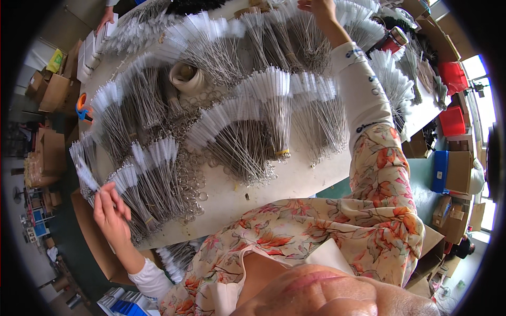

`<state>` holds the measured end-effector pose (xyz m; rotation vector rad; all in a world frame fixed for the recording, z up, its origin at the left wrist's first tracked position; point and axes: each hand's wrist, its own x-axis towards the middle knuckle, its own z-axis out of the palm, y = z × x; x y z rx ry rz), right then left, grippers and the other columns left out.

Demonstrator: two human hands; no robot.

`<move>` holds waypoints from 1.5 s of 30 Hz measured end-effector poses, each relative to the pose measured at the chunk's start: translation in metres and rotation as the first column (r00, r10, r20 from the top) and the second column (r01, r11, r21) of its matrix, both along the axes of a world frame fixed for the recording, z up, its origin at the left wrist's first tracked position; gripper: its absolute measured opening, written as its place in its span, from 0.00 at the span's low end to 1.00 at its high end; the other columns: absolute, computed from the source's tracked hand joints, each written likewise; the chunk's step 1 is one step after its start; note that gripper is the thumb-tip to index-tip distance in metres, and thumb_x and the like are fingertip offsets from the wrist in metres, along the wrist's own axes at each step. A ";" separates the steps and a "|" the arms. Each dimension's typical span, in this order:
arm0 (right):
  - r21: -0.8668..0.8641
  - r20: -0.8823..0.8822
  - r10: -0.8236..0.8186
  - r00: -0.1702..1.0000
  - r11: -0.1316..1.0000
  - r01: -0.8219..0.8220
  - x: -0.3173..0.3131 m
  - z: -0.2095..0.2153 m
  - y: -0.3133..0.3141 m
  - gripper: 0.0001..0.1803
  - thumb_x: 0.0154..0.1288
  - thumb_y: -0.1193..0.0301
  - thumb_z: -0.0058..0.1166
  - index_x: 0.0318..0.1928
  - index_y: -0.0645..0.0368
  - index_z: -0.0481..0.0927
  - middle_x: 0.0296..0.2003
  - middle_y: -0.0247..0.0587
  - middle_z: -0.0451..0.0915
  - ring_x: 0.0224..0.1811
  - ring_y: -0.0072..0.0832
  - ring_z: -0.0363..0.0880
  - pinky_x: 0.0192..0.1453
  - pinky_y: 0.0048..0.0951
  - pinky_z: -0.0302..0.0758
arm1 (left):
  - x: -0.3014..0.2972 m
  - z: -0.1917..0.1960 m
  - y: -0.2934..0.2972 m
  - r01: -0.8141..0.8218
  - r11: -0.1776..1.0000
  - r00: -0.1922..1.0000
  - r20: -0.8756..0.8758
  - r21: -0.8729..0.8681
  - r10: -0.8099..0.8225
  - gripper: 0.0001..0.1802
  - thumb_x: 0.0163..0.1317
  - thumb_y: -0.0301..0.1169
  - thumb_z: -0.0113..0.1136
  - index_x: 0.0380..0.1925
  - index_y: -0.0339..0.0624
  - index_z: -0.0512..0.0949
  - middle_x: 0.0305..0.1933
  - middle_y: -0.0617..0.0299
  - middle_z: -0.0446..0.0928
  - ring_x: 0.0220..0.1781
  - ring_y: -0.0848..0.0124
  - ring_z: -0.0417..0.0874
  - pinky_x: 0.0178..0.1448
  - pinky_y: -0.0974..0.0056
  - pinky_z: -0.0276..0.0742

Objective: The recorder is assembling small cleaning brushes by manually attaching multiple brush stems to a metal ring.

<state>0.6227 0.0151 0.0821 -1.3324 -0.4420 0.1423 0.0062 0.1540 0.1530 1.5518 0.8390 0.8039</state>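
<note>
Wire-stemmed white bristle brushes (263, 121) lie fanned in bundles across the pale tabletop (295, 181). Sorting looks underway: the left hand (109, 209) pinches a few thin brushes (84, 174) at the near edge, while the right hand (318, 7) reaches into the far pile, grip unclear. Next, likely gathering stiff, springy stems evenly.

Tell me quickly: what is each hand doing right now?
Left hand: closed, pinching a white-tipped wire brush.
Right hand: reaching onto the far brush bundles; its grip cannot be told.
</note>
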 end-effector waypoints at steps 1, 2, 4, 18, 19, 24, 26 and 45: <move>0.022 -0.106 0.059 0.993 0.998 -0.057 0.002 0.006 -0.013 0.10 0.66 0.67 0.41 0.38 0.60 0.72 0.28 0.37 0.72 0.29 0.28 0.75 0.32 0.29 0.74 | -0.011 0.000 -0.003 -0.042 0.999 0.999 -0.028 -0.014 0.041 0.17 0.68 0.36 0.43 0.43 0.33 0.73 0.23 0.70 0.63 0.16 0.87 0.55 0.16 0.80 0.47; 0.019 -0.091 0.035 0.995 0.999 -0.033 0.055 -0.018 -0.035 0.10 0.66 0.67 0.41 0.38 0.60 0.72 0.28 0.37 0.72 0.29 0.28 0.75 0.32 0.29 0.74 | -0.014 0.000 -0.005 -0.058 0.998 0.997 -0.042 -0.031 0.057 0.17 0.68 0.37 0.43 0.43 0.33 0.73 0.23 0.70 0.63 0.16 0.87 0.55 0.16 0.80 0.46; -0.269 0.643 0.134 0.754 0.961 0.058 0.132 -0.052 -0.056 0.09 0.66 0.68 0.41 0.39 0.59 0.71 0.28 0.35 0.72 0.31 0.25 0.75 0.36 0.26 0.75 | -0.018 -0.015 -0.004 -0.023 0.995 1.000 0.018 -0.097 0.025 0.17 0.68 0.37 0.43 0.42 0.33 0.74 0.23 0.70 0.64 0.16 0.87 0.55 0.16 0.80 0.46; -0.585 0.561 -0.077 0.825 0.669 0.460 -0.013 0.029 -0.038 0.13 0.60 0.55 0.52 0.37 0.45 0.82 0.26 0.33 0.79 0.31 0.27 0.79 0.37 0.28 0.77 | -0.013 -0.041 -0.024 -0.066 0.981 0.983 0.159 -0.180 0.096 0.18 0.67 0.38 0.45 0.33 0.32 0.75 0.23 0.68 0.64 0.17 0.84 0.56 0.17 0.79 0.48; -0.518 0.451 -0.096 0.887 0.781 0.348 -0.040 0.056 -0.044 0.14 0.62 0.57 0.49 0.39 0.49 0.81 0.24 0.32 0.78 0.30 0.26 0.78 0.37 0.26 0.76 | -0.004 -0.036 -0.030 -0.043 0.987 0.985 0.159 -0.154 0.068 0.17 0.67 0.38 0.45 0.34 0.33 0.75 0.22 0.69 0.64 0.17 0.85 0.55 0.16 0.79 0.47; 0.183 0.059 0.576 0.815 0.797 -0.576 -0.223 0.093 -0.037 0.10 0.67 0.65 0.45 0.36 0.59 0.74 0.30 0.33 0.76 0.35 0.22 0.77 0.38 0.24 0.76 | 0.075 -0.014 -0.072 0.222 0.973 0.955 0.188 0.057 -0.229 0.10 0.66 0.30 0.46 0.41 0.37 0.74 0.18 0.68 0.67 0.15 0.84 0.62 0.17 0.78 0.55; 0.225 0.073 0.628 0.774 0.746 -0.627 -0.283 0.085 -0.034 0.12 0.67 0.63 0.45 0.39 0.59 0.75 0.28 0.32 0.76 0.32 0.21 0.76 0.35 0.22 0.74 | 0.117 -0.011 -0.087 0.311 0.939 0.909 0.241 0.149 -0.339 0.11 0.62 0.23 0.51 0.44 0.35 0.73 0.19 0.65 0.70 0.18 0.80 0.70 0.21 0.76 0.66; -0.111 -0.333 0.732 0.595 0.596 -0.795 -0.350 0.015 -0.141 0.10 0.67 0.68 0.45 0.34 0.62 0.75 0.23 0.28 0.73 0.21 0.14 0.66 0.26 0.19 0.65 | 0.083 -0.123 -0.161 0.278 0.636 0.909 0.016 0.720 -0.416 0.19 0.49 0.24 0.64 0.44 0.43 0.75 0.45 0.57 0.70 0.39 0.63 0.75 0.40 0.65 0.75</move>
